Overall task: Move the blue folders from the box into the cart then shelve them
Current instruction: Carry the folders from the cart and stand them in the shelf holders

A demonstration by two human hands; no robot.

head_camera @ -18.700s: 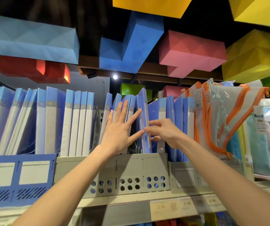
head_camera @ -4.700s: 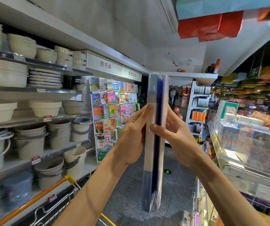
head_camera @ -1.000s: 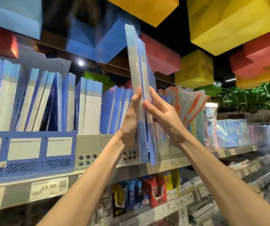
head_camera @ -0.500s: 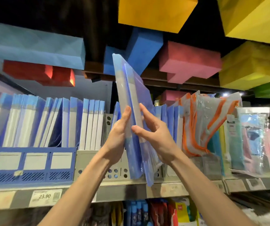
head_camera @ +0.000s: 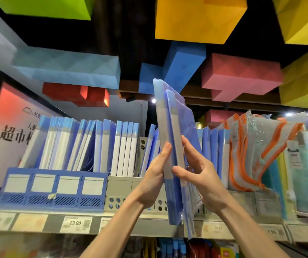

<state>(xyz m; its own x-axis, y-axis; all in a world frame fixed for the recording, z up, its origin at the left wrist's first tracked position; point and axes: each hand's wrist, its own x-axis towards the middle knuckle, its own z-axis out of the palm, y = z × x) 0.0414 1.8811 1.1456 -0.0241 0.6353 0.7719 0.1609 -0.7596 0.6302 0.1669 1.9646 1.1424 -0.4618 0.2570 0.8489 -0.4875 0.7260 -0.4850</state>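
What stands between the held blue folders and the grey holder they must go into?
The front wall of the grey holder: the held folders, in the left hand and right hand, hang below its top. Shelved folders crowd its slots; any gap is hidden.

You turned back to face the grey rack after looking away from it down the aisle. The blue folders you held came in front of the rack's right half, tops leaning left above it and bottom edges dropped below its base. Your left hand and right hand, which earlier parted folders standing inside the rack, gripped this pair from either side.
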